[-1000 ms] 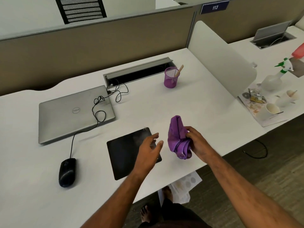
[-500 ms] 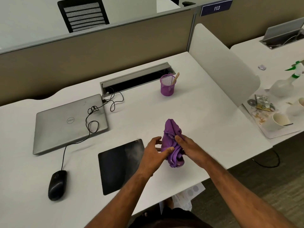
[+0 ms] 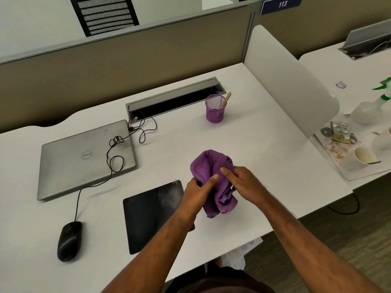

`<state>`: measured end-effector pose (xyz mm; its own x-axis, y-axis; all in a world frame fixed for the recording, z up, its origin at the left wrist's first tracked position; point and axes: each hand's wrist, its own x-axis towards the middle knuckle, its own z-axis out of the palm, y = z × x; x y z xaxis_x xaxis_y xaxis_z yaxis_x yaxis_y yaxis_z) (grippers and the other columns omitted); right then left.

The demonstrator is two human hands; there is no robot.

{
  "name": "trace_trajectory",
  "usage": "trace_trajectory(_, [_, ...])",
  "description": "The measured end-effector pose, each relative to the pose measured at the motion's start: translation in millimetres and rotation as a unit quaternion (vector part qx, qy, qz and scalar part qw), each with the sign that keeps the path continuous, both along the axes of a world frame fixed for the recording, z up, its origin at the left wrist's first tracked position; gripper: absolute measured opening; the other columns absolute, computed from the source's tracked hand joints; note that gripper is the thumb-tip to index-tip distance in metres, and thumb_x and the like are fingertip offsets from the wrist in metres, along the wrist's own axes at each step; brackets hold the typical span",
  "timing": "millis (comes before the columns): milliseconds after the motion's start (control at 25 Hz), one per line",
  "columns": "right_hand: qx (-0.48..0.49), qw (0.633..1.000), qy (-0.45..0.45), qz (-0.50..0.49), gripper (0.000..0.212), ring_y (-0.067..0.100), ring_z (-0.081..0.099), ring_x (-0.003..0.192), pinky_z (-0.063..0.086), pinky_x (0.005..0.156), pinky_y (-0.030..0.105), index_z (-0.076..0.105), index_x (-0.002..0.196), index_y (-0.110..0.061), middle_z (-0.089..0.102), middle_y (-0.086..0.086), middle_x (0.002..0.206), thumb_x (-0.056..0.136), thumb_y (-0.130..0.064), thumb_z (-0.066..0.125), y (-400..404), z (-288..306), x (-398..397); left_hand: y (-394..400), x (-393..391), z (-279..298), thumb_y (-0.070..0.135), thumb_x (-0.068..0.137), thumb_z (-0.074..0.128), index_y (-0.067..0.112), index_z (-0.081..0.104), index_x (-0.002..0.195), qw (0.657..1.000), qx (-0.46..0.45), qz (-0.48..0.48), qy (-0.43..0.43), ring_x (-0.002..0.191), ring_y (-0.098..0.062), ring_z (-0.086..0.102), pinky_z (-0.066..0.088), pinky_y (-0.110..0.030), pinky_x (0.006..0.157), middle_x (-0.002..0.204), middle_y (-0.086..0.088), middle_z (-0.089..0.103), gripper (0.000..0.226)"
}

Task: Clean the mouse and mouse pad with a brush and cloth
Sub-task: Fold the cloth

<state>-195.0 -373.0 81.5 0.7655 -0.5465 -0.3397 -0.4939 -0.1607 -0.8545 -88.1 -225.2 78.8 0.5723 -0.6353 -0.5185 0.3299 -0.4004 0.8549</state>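
Both hands grip crumpled purple microfibre cloth [image 3: 213,166] above white desk [image 3: 243,136]. Left hand [image 3: 197,192] thumb lies across cloth front; right hand [image 3: 241,182] fingers curl round cloth's right side, fingertips nearly meeting left thumb. Flat black rectangular mouse pad [image 3: 148,212] just left of and beneath left-hand fingers. Black wired mouse [image 3: 69,241] well left of fingers. Closed silver laptop [image 3: 84,159] beyond, to left. Purple mesh pen cup [image 3: 215,112] with wooden-handled brush [image 3: 226,100] well beyond fingertips.
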Motion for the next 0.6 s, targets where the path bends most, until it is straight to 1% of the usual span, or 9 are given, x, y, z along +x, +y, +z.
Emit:
trace_trajectory(40, [0.018,1.000,-0.012,-0.023,0.047,0.019,0.070,0.076,0.058,0.072,0.042,0.071,0.093,-0.004,0.075,0.014,0.085,0.106,-0.046,0.053,-1.7,1.5,1.6,0.0,4.1,-2.8,0.049,0.092,0.074,0.027,0.068,0.118,0.999,0.002,0.028,0.014,0.097,-0.005,0.074,0.057,-0.017,0.076,0.109,0.009,0.077,0.035])
trace_trajectory(120, [0.103,0.990,-0.044,-0.085,0.034,0.018,0.072,0.086,0.056,0.078,0.038,0.075,0.102,-0.010,0.079,0.008,0.094,0.105,-0.039,0.058,-7.0,4.3,2.1,2.5,13.5,-8.5,0.036,0.093,0.075,0.021,0.070,0.117,0.995,0.003,0.079,0.056,0.099,-0.014,0.075,0.062,-0.029,0.082,0.110,0.001,0.079,0.028])
trace_trajectory(200, [0.213,0.964,-0.075,-0.139,0.028,0.022,0.074,0.096,0.058,0.083,0.036,0.074,0.114,-0.013,0.079,0.007,0.107,0.104,-0.036,0.059,-10.1,6.6,-0.3,5.9,22.6,-15.0,0.035,0.090,0.078,0.019,0.070,0.119,0.990,0.002,0.107,0.091,0.102,-0.020,0.076,0.062,-0.040,0.091,0.110,-0.001,0.079,0.034])
trace_trajectory(240, [0.255,0.950,-0.082,-0.159,0.028,0.022,0.075,0.097,0.058,0.081,0.035,0.072,0.117,-0.014,0.079,0.007,0.109,0.104,-0.036,0.059,-11.4,6.2,-2.2,6.9,26.1,-17.2,0.038,0.088,0.080,0.020,0.070,0.120,0.989,0.001,0.110,0.099,0.103,-0.022,0.075,0.062,-0.043,0.093,0.110,-0.001,0.079,0.038])
trace_trajectory(280, [0.270,0.944,-0.082,-0.173,0.029,0.021,0.076,0.094,0.058,0.078,0.034,0.072,0.118,-0.015,0.079,0.006,0.108,0.104,-0.037,0.060,-12.6,4.5,-4.2,7.2,28.3,-17.6,0.041,0.087,0.081,0.021,0.070,0.120,0.990,0.002,0.105,0.099,0.104,-0.022,0.075,0.061,-0.043,0.094,0.110,0.000,0.079,0.040])
trace_trajectory(360, [0.241,0.950,-0.070,-0.185,0.032,0.019,0.075,0.086,0.059,0.071,0.031,0.072,0.115,-0.014,0.079,0.004,0.100,0.103,-0.041,0.061,-16.4,-0.7,-8.0,4.9,28.3,-17.2,0.043,0.087,0.081,0.023,0.070,0.120,0.992,0.001,0.089,0.095,0.105,-0.021,0.074,0.061,-0.042,0.094,0.111,0.002,0.079,0.041])
trace_trajectory(440, [0.190,0.962,-0.057,-0.186,0.036,0.020,0.073,0.084,0.060,0.072,0.034,0.073,0.111,-0.013,0.077,0.007,0.096,0.100,-0.047,0.064,-25.3,-8.7,-12.1,1.1,25.4,-17.9,0.041,0.089,0.079,0.022,0.069,0.121,0.992,-0.006,0.084,0.093,0.104,-0.019,0.074,0.061,-0.039,0.093,0.112,0.002,0.078,0.038])
trace_trajectory(520, [0.144,0.972,-0.033,-0.182,0.038,0.023,0.071,0.084,0.059,0.075,0.038,0.074,0.107,-0.014,0.077,0.012,0.097,0.099,-0.049,0.065,-40.2,-15.4,-16.8,-5.1,23.1,-21.2,0.039,0.092,0.076,0.021,0.069,0.122,0.993,-0.006,0.076,0.091,0.105,-0.019,0.074,0.062,-0.038,0.091,0.115,0.001,0.077,0.035])
trace_trajectory(600, [0.103,0.981,-0.015,-0.167,0.035,0.021,0.068,0.080,0.055,0.070,0.035,0.074,0.102,-0.014,0.075,0.008,0.090,0.100,-0.048,0.064,-57.9,-19.9,-23.4,-14.1,19.6,-25.2,0.037,0.094,0.075,0.020,0.068,0.123,0.995,0.002,0.053,0.088,0.107,-0.019,0.072,0.062,-0.040,0.093,0.118,0.001,0.075,0.035])
